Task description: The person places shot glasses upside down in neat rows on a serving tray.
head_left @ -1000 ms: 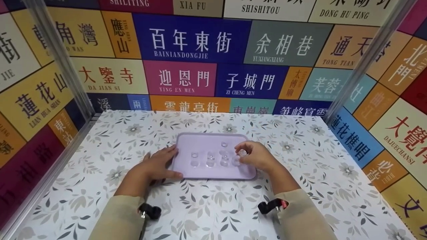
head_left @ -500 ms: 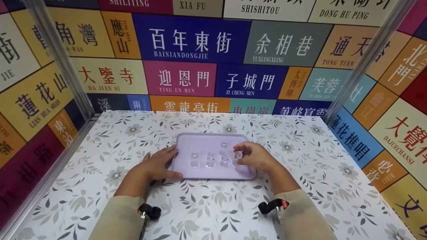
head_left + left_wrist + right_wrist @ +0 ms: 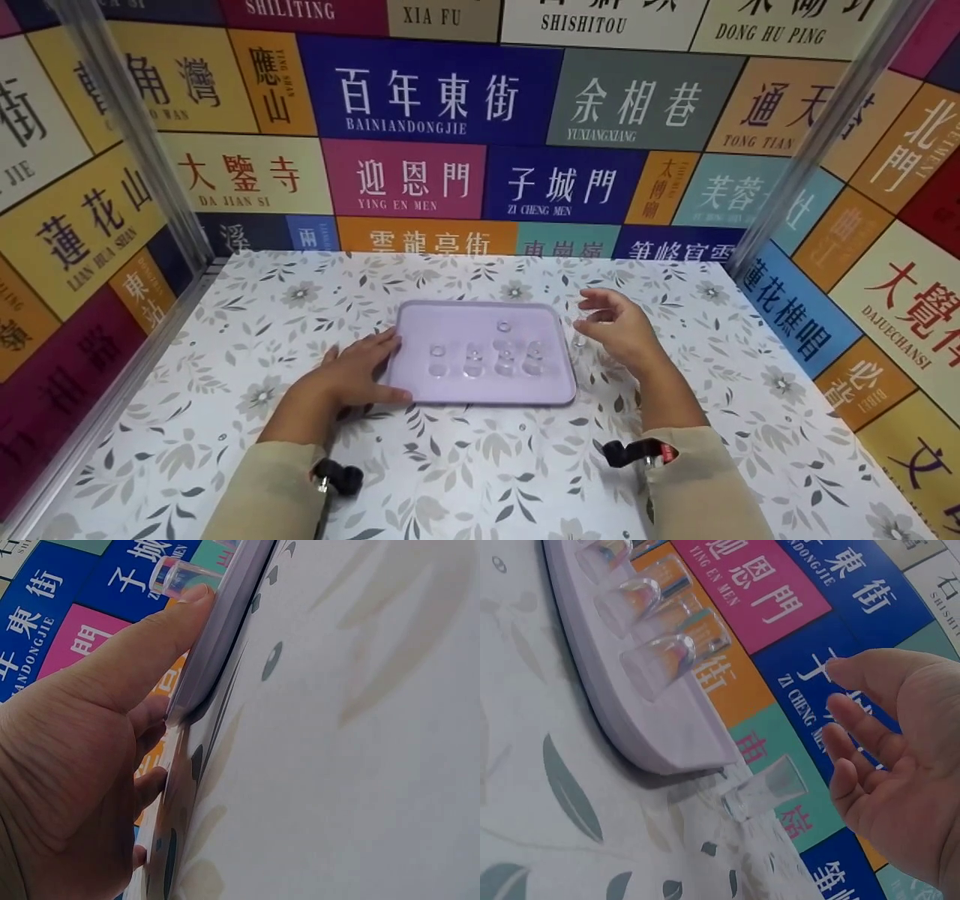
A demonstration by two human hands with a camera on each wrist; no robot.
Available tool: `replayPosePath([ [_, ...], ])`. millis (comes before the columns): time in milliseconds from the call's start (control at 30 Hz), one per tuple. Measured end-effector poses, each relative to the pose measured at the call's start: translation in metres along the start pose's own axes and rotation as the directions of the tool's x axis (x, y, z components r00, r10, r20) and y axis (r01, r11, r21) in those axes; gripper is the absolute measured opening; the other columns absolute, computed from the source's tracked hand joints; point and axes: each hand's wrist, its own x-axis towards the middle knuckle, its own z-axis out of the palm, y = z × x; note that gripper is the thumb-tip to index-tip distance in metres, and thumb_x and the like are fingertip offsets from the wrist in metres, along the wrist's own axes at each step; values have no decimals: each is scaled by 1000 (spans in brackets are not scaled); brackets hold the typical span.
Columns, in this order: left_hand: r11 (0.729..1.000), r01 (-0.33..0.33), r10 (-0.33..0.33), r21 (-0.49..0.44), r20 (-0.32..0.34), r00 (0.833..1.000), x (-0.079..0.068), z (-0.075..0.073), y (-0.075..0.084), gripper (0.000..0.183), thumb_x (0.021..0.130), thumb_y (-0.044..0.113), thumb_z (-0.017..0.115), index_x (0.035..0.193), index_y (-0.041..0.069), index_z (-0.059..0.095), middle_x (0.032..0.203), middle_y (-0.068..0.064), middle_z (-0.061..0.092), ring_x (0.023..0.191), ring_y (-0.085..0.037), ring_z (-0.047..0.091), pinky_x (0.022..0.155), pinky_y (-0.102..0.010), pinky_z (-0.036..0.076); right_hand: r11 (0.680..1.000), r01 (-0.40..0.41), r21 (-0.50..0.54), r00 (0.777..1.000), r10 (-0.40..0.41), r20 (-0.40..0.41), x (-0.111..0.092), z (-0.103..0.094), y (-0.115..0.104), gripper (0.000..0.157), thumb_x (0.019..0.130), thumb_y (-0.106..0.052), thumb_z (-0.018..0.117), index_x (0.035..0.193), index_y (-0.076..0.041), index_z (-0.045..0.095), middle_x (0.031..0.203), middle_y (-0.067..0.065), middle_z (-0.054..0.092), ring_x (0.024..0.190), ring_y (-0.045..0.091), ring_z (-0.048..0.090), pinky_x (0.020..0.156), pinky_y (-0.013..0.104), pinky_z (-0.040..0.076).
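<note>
My left hand [image 3: 358, 369] rests against the left end of a lilac tray [image 3: 450, 319]. In the left wrist view its thumb lies over the tray's rim near a clear glass [image 3: 191, 577]. Several small clear shot glasses stand on the tray in a row, and one shot glass [image 3: 504, 330] is behind that row. At the right end of the row, a shot glass [image 3: 656, 667] has another on top of it. My right hand [image 3: 619, 328] is off the tray's right side, fingers loosely bent and holding nothing. Nearest to it, a shot glass [image 3: 765, 787] stands upright on the table.
The table [image 3: 300, 465] has a leaf-and-flower patterned cover. Walls of colourful name panels [image 3: 435, 86] rise behind and on both sides, with clear corner strips [image 3: 810, 127] at the back. Dark wrist devices [image 3: 337, 476] sit on both sleeves.
My right hand lowered a shot glass onto the right end of the tray's row, let it go, and moved right past the tray's edge. The left hand stayed in place.
</note>
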Motion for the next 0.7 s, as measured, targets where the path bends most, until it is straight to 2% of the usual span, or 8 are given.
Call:
replayPosePath([
  [133,1000,-6,6,26,-9,1000,0,1,-1,118,61,85,68,157,38,20,166,18,9,156,-24,10,120,-69,-4,998,-29,-49,999,27,-41,3,-3,11,60,82,-35,80,136,-33,54,135,1,58,120,25,53,90,36,53],
  [233,1000,3,-3,15,-5,1000,0,0,0,118,60,85,68,157,39,20,166,19,8,156,-23,9,120,-68,-5,997,-50,-59,998,48,-31,5,-3,20,66,83,-35,80,141,-30,49,141,5,54,127,29,49,97,42,50],
  [367,1000,2,-2,2,0,1000,0,0,1,118,60,85,69,157,39,20,166,20,8,156,-24,8,120,-68,-6,993,-95,-68,995,95,0,7,-2,30,66,85,-28,77,144,-26,47,144,6,52,131,30,47,104,46,47],
  [533,1000,6,-6,-3,6,1000,0,-1,1,118,59,85,69,157,40,19,166,18,7,156,-25,8,120,-68,-7,987,-137,-83,989,141,39,9,5,39,66,87,-23,75,146,-19,45,143,8,54,131,30,50,107,46,46],
  [700,1000,13,-13,-8,9,1000,0,-1,2,118,59,84,70,157,40,19,166,18,7,156,-25,7,120,-68,-8,983,-116,-141,992,121,31,12,10,45,61,89,-21,73,145,-14,48,137,10,59,127,30,54,108,44,46],
])
